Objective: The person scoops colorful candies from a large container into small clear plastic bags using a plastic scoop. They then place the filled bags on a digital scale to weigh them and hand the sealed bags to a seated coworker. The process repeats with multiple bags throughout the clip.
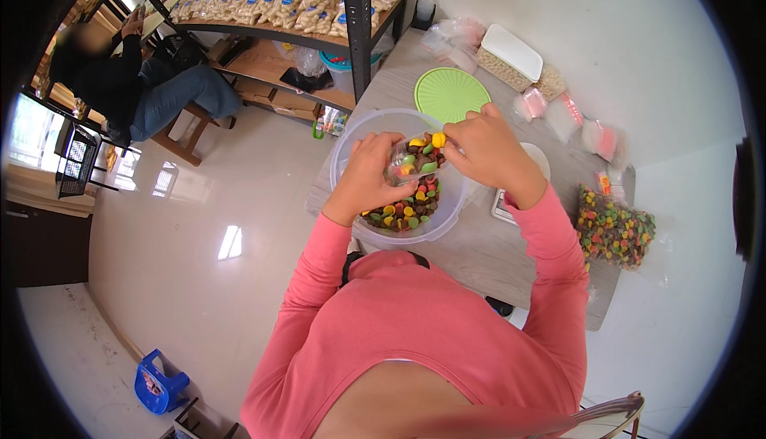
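Note:
Over a large translucent plastic tub (458, 211), my left hand (371, 175) grips a small clear plastic bag (398, 154) that is partly filled with small round sweets in brown, green and yellow. The fingertips of my right hand (491, 151) pinch at the bag's right end, beside a yellow sweet (438, 139). Whether they hold only the plastic or that sweet too is hard to tell. Loose sweets (407, 208) of the same kinds, with some red ones, cover the tub's bottom below the bag. My hands hide part of the tub's rim.
A green ribbed lid (452, 95) lies behind the tub. A scale (504, 207) is partly under my right forearm. Rightward are a large bag of sweets (616, 226), plastic bag packs (598, 138) and a white-lidded container (511, 56). A shelf rack (358, 32) stands left; beyond, a person sits (108, 86).

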Demonstrator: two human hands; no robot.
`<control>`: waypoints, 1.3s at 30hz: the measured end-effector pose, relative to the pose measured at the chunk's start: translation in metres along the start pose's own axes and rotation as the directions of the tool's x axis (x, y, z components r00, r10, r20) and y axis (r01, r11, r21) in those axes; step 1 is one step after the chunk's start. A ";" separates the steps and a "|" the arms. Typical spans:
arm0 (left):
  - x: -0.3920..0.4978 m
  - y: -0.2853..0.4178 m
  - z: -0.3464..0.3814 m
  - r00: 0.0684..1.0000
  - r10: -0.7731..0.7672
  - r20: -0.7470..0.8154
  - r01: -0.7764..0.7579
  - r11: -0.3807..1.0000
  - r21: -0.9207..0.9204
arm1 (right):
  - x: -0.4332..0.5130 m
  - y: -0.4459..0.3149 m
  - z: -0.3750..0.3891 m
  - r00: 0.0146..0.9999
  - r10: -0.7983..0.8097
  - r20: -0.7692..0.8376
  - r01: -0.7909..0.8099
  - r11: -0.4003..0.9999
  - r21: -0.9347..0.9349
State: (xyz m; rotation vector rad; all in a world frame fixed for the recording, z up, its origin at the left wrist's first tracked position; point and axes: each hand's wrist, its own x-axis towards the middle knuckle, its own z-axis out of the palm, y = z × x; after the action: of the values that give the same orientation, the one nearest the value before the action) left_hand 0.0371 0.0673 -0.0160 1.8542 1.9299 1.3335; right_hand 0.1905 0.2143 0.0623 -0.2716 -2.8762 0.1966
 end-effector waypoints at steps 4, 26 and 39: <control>-0.001 -0.001 -0.001 0.991 -0.099 0.094 0.097 0.995 0.029 | 0.004 -0.006 -0.005 0.999 0.005 -0.045 -0.010 0.993 -0.116; -0.001 -0.003 0.002 0.996 -0.070 0.055 0.072 0.997 -0.028 | 0.020 -0.028 -0.026 0.982 -0.104 -0.157 0.047 0.941 -0.334; -0.001 -0.008 0.005 0.994 -0.089 0.065 0.097 0.984 -0.148 | 0.013 -0.046 -0.035 0.978 -0.078 -0.192 0.007 0.937 -0.348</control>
State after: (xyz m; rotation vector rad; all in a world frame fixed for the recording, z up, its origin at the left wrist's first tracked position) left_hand 0.0343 0.0702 -0.0248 1.6919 1.8095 1.3418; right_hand 0.1793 0.1760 0.1065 -0.2738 -2.6934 -0.3323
